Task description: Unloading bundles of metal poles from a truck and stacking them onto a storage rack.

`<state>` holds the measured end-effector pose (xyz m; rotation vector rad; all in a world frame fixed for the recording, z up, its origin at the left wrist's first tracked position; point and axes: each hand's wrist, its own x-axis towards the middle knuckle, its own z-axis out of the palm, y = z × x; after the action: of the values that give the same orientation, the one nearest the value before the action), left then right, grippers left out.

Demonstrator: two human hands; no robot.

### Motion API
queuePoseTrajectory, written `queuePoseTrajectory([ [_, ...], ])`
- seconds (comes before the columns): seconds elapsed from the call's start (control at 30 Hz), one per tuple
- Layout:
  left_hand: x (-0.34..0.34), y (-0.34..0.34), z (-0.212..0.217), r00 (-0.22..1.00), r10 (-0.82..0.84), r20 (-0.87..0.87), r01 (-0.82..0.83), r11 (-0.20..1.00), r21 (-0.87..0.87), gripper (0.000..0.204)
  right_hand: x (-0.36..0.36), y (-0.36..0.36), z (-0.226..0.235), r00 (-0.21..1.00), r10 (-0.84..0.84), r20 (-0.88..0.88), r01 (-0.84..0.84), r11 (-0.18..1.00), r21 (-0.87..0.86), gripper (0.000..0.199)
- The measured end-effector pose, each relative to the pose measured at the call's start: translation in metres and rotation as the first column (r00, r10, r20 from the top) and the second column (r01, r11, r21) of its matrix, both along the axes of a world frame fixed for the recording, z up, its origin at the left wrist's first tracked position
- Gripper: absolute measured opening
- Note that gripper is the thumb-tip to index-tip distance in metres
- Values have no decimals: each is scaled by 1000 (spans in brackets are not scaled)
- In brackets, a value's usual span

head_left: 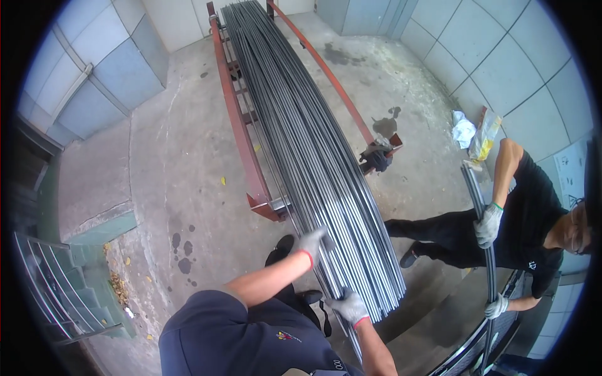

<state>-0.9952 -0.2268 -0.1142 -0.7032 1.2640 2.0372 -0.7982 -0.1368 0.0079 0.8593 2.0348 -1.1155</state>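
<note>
A long stack of thin grey metal rods (301,125) runs away from me, its near ends fanned out and shiny. My left hand (311,244), in a grey work glove with a red cuff, is closed over rods at the stack's near left edge. A dark patch shows by its fingertips, and part of its grip is hidden. Closer to my body, my right hand (349,307), gloved alike, wraps around a few rods at the same edge. Their ends stick out past it toward the lower edge of the view.
Red steel rack rails (235,119) flank the stack, with dark cloth (377,155) on the right post. At right a co-worker (533,219) holds several rods (490,263) in both gloved hands. Plastic bags (483,135) lie by the wall. Metal railings (56,282) and green steps stand at left.
</note>
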Motion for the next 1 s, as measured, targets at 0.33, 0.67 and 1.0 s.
queuePoseTrajectory([
  [0.33, -128, -35, -102, 985, -24, -173, -47, 918, -394, 73, 40, -1, -11, 986, -70, 154, 70, 998, 6, 73],
  [0.67, -28, -107, -39, 904, -413, -113, 391, 904, -173, 52, -110, 10, -119, 982, -75, -172, 86, 994, 60, 53],
  [1.0, -38, -161, -18, 891, -440, 114, 444, 896, -13, 37, -232, -11, -84, 986, 54, -157, 13, 917, 399, 69],
])
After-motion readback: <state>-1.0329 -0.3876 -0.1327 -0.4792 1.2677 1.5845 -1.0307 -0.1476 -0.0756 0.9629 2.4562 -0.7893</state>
